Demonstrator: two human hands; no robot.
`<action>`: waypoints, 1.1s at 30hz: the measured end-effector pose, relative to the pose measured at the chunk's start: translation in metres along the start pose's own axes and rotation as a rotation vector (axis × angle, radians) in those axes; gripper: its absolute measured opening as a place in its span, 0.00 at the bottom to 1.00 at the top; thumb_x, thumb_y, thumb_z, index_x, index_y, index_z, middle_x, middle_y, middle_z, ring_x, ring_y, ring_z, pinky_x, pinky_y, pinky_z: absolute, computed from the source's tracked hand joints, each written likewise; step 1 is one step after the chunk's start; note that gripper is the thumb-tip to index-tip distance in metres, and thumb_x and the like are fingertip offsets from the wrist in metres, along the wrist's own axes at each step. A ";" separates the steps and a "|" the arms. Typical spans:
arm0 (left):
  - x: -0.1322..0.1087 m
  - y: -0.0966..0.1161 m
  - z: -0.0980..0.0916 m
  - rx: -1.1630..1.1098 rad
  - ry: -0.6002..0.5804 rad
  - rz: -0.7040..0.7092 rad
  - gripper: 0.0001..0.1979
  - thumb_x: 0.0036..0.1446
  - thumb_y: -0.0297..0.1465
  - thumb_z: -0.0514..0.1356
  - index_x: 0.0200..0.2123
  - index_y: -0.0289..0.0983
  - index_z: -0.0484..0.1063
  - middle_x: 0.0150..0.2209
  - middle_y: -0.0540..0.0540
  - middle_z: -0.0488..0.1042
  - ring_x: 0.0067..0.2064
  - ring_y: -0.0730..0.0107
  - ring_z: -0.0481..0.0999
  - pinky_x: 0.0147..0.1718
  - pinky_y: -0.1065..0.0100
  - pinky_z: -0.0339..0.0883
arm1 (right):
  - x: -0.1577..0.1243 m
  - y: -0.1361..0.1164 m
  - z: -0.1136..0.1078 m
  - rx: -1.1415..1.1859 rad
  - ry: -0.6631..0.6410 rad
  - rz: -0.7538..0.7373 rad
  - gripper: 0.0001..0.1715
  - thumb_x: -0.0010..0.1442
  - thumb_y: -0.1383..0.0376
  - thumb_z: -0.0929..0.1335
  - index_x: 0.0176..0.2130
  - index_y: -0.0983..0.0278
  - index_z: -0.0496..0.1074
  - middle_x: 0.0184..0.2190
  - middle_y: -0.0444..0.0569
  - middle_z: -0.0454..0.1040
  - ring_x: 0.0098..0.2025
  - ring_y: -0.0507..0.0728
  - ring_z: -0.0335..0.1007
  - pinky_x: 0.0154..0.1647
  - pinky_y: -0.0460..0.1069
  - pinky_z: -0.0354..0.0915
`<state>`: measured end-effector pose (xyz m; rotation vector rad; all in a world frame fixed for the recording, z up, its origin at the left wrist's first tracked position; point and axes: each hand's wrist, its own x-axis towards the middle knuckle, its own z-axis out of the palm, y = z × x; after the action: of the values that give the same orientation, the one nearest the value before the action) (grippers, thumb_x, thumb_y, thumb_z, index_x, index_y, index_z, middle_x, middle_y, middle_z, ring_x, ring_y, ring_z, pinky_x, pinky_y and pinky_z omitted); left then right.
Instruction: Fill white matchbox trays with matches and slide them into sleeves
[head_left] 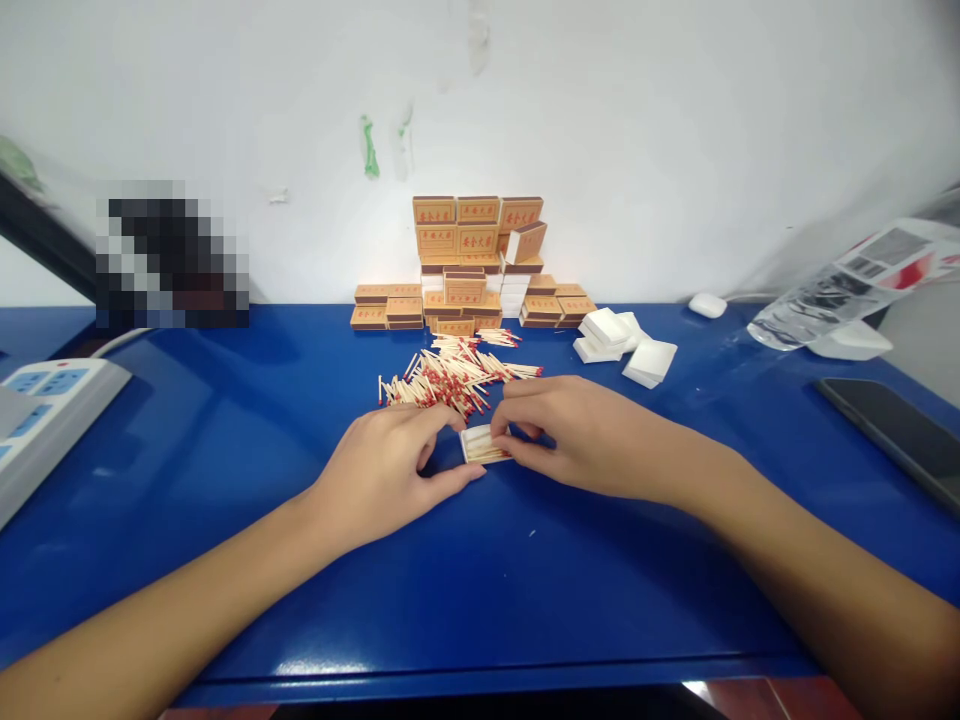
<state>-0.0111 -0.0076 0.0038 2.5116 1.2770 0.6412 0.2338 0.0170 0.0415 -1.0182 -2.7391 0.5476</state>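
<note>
A small white matchbox tray (482, 444) with matches in it lies on the blue table (480, 590). My left hand (390, 470) grips its left end with thumb and fingers. My right hand (581, 430) pinches its right end, fingers curled round it. Just behind the tray lies a loose heap of red-tipped matches (454, 372).
Brown matchboxes (472, 265) are stacked against the white wall. Several empty white trays (622, 340) lie to the right of them. A power strip (45, 415) sits at the left edge, a dark phone (896, 430) at the right, a plastic bag (847, 290) and a white mouse (707, 304) behind.
</note>
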 end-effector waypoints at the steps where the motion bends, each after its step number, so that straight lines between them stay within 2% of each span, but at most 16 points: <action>1: 0.000 0.000 0.000 0.000 -0.003 -0.005 0.15 0.62 0.43 0.69 0.44 0.39 0.77 0.24 0.56 0.66 0.27 0.71 0.68 0.30 0.68 0.59 | 0.000 0.000 0.000 -0.003 0.008 0.003 0.08 0.68 0.69 0.67 0.36 0.63 0.75 0.35 0.48 0.76 0.37 0.55 0.68 0.39 0.51 0.59; 12: -0.001 0.000 0.002 0.008 0.005 0.008 0.15 0.62 0.44 0.68 0.43 0.39 0.76 0.24 0.56 0.66 0.27 0.72 0.68 0.30 0.69 0.59 | 0.002 0.000 0.008 0.018 0.027 0.024 0.08 0.68 0.68 0.67 0.34 0.63 0.71 0.33 0.46 0.75 0.31 0.52 0.64 0.35 0.50 0.56; 15: 0.000 0.001 0.002 0.005 -0.008 0.006 0.14 0.62 0.43 0.68 0.43 0.40 0.76 0.24 0.56 0.66 0.27 0.72 0.68 0.30 0.69 0.60 | 0.002 0.000 0.003 0.035 0.025 0.012 0.08 0.67 0.68 0.67 0.34 0.63 0.72 0.32 0.45 0.74 0.31 0.52 0.65 0.35 0.49 0.56; 17: 0.000 0.001 0.001 -0.001 -0.013 0.005 0.14 0.62 0.42 0.68 0.44 0.41 0.76 0.24 0.57 0.66 0.27 0.72 0.69 0.30 0.69 0.60 | 0.000 0.004 -0.004 0.028 0.101 0.018 0.08 0.67 0.66 0.68 0.34 0.62 0.74 0.29 0.44 0.72 0.30 0.52 0.64 0.33 0.49 0.56; 19: 0.000 0.001 0.001 -0.004 -0.012 0.015 0.13 0.63 0.42 0.68 0.45 0.41 0.76 0.24 0.57 0.66 0.27 0.73 0.69 0.30 0.69 0.59 | -0.003 0.013 -0.014 0.001 0.232 0.067 0.10 0.68 0.62 0.68 0.34 0.61 0.75 0.25 0.42 0.69 0.27 0.52 0.62 0.31 0.50 0.55; 21: 0.000 0.001 0.002 -0.009 -0.014 0.031 0.14 0.64 0.42 0.67 0.45 0.41 0.76 0.24 0.56 0.67 0.27 0.73 0.69 0.30 0.69 0.60 | -0.008 0.025 -0.022 -0.042 0.305 0.124 0.11 0.68 0.60 0.68 0.35 0.61 0.76 0.24 0.43 0.69 0.26 0.52 0.61 0.30 0.50 0.55; 24: -0.001 0.001 0.003 -0.024 -0.035 0.042 0.14 0.65 0.44 0.66 0.46 0.40 0.76 0.25 0.56 0.67 0.27 0.73 0.69 0.31 0.69 0.61 | -0.013 0.045 -0.026 -0.070 0.215 0.112 0.08 0.66 0.62 0.69 0.39 0.61 0.79 0.28 0.45 0.71 0.30 0.54 0.65 0.33 0.51 0.57; 27: -0.001 0.001 0.004 -0.029 -0.045 0.042 0.15 0.65 0.44 0.66 0.47 0.41 0.76 0.25 0.56 0.66 0.27 0.73 0.69 0.32 0.68 0.61 | -0.014 0.057 -0.019 -0.052 0.107 0.109 0.09 0.66 0.62 0.70 0.44 0.59 0.80 0.34 0.47 0.72 0.34 0.55 0.67 0.37 0.51 0.60; 33: -0.001 0.000 0.003 -0.023 -0.060 0.036 0.14 0.65 0.43 0.66 0.47 0.41 0.76 0.25 0.57 0.66 0.27 0.72 0.69 0.33 0.67 0.62 | -0.007 0.061 -0.004 0.006 0.031 0.161 0.08 0.71 0.64 0.66 0.41 0.62 0.76 0.41 0.49 0.71 0.38 0.55 0.68 0.41 0.52 0.62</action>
<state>-0.0100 -0.0090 0.0006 2.5209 1.1999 0.5804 0.2766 0.0564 0.0211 -1.2426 -2.6423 0.5578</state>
